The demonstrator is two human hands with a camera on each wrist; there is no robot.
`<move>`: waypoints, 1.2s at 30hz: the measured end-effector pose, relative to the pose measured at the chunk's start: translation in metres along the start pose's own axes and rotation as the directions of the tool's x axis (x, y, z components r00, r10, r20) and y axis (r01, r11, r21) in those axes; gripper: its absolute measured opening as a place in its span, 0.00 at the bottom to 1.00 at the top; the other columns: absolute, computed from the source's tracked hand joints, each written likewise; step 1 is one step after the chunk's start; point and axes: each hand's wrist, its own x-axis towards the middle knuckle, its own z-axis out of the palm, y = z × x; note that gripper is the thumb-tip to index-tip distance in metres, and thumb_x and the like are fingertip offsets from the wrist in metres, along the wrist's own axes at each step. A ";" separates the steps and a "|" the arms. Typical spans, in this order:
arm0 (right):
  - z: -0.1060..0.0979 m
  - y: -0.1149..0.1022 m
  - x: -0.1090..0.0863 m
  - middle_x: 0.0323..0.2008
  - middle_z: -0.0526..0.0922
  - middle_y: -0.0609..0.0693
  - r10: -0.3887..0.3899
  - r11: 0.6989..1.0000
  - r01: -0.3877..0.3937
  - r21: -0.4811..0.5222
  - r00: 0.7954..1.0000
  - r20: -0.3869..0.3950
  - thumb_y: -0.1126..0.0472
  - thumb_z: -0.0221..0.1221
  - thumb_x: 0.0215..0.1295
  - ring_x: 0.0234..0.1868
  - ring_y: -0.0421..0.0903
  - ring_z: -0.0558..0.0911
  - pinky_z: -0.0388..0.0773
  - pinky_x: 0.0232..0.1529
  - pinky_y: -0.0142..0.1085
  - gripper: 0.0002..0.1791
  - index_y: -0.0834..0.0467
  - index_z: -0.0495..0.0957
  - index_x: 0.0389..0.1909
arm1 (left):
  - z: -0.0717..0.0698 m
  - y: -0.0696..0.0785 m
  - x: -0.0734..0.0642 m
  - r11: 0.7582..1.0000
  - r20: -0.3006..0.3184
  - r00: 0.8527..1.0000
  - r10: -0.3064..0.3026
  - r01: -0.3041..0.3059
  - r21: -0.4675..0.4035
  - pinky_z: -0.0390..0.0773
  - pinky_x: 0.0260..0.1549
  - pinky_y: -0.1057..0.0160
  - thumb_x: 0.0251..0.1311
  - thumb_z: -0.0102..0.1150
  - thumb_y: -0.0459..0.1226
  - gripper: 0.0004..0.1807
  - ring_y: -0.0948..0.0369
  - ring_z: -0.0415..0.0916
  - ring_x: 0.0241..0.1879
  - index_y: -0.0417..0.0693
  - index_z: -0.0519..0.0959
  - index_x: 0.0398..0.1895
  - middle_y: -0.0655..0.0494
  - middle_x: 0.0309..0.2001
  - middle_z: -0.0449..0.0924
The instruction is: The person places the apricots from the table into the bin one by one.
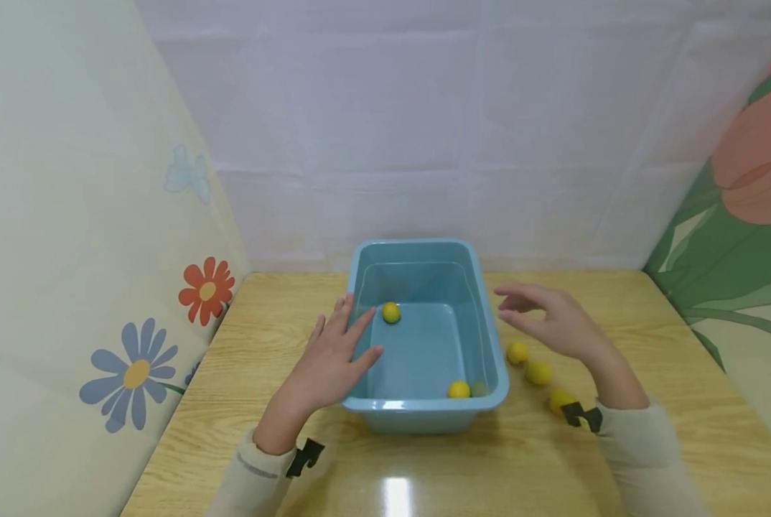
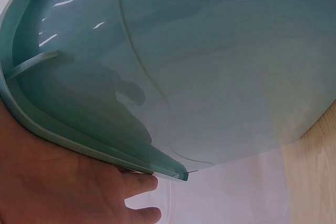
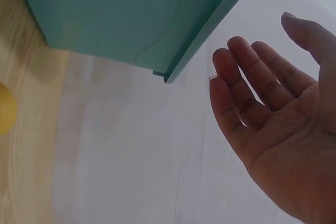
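A blue plastic bin point(image 1: 424, 404) stands on the table, with one small yellow lemon-like fruit point(image 1: 390, 312) toward its far left and another yellow fruit point(image 1: 459, 389) by its near right corner. My left hand point(image 1: 332, 362) lies spread over the bin's left rim, fingers extended and thumb reaching over the inside. In the left wrist view, its palm and fingers point(image 2: 140, 183) are right along the rim. To the right of the bin, my right hand point(image 1: 556, 319) is raised, palm turned toward the bin and fingers slightly bent, with nothing in it.
Three more yellow fruits point(image 1: 538, 373) lie in a row on the wooden table point(image 1: 276, 345), right of the bin; the nearest is partly behind the right wrist strap. White cloth point(image 1: 372, 129) hangs behind the table, and flower-printed sheets point(image 1: 56, 251) flank both sides.
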 end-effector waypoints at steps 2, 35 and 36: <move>0.000 0.005 -0.002 0.49 0.86 0.49 0.010 1.000 -0.010 -0.002 1.000 0.002 0.51 0.60 0.74 0.51 0.50 0.84 0.80 0.53 0.57 0.23 0.55 0.76 0.65 | 0.000 0.000 0.000 1.000 -0.002 1.000 0.002 -0.002 0.002 0.37 0.75 0.36 0.75 0.44 0.58 0.37 0.46 0.32 0.81 0.51 0.57 0.80 0.43 0.82 0.35; 0.018 0.091 -0.028 0.50 0.85 0.55 0.152 0.988 -0.154 0.006 0.981 0.122 0.49 0.58 0.75 0.51 0.54 0.83 0.80 0.53 0.55 0.27 0.57 0.72 0.69 | 0.001 0.000 0.001 1.000 0.007 1.000 -0.006 0.006 0.013 0.39 0.75 0.36 0.75 0.42 0.60 0.37 0.46 0.33 0.81 0.54 0.58 0.80 0.44 0.82 0.34; 0.019 0.093 -0.028 0.50 0.85 0.55 0.161 0.987 -0.163 0.005 0.979 0.128 0.48 0.58 0.75 0.51 0.54 0.83 0.80 0.54 0.55 0.28 0.58 0.72 0.69 | 0.001 0.000 0.001 1.000 0.004 1.000 -0.006 0.006 0.011 0.39 0.75 0.36 0.75 0.43 0.60 0.37 0.46 0.33 0.81 0.54 0.58 0.80 0.44 0.82 0.35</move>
